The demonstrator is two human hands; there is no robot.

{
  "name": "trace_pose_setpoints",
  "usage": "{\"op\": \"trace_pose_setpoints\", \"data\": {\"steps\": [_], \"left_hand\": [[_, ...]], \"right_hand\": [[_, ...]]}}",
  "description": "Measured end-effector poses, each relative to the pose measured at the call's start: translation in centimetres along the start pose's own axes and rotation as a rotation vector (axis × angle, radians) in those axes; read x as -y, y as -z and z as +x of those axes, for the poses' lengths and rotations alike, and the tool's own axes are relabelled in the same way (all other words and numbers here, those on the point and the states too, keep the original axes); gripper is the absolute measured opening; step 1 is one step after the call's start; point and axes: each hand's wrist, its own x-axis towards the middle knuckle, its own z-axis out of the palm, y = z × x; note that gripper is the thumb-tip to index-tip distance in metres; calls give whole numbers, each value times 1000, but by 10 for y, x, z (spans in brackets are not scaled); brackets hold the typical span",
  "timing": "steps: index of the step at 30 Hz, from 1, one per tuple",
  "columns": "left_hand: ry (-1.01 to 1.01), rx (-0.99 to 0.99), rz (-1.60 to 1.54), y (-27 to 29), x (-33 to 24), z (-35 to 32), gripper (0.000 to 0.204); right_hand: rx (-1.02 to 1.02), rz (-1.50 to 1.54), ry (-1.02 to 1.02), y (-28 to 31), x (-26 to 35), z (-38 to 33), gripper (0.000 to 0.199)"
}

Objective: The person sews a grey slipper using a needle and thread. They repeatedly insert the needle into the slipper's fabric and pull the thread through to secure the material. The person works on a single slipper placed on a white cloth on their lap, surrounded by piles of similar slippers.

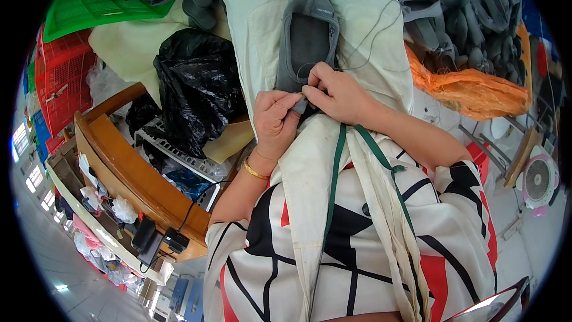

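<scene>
A dark grey slip-on shoe [285, 34] lies on the off-white cloth [253, 9] over my lap, its opening facing up. My left hand [276, 120] is closed on the shoe's near end, with thumb and fingers pinching a bit of grey fabric there. My right hand [342, 95] meets it at the same spot, thumb and bent forefinger pressed together. What the right fingertips pinch is too small to make out. A thin dark thread [376, 31] loops from near the right hand across the cloth to the right of the shoe.
Heaps of grey shoes [471, 18] lie at far right, above an orange plastic sack [471, 92], and at far left by a green basket [89, 12]. On the left are a black plastic bag [199, 86] and a wooden drawer-like frame [128, 158]. A fan [537, 180] stands right.
</scene>
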Motion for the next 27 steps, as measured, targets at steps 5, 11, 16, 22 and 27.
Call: {"op": "trace_pose_setpoints", "data": {"steps": [5, 11, 16, 22, 27], "left_hand": [[-22, 12, 1, -1, -1, 1, 31], [-45, 39, 34, -1, -2, 4, 35], [-99, 8, 94, 2, -7, 7, 39], [-149, 30, 142, 4, -5, 11, 37], [-169, 75, 122, 6, 10, 11, 33]], "right_hand": [[12, 11, -11, -2, 4, 3, 18], [96, -18, 8, 5, 10, 10, 15], [-12, -294, 244, 27, 20, 11, 10], [35, -382, 283, 12, 17, 14, 9], [-112, -437, 602, -8, 18, 20, 6]]}}
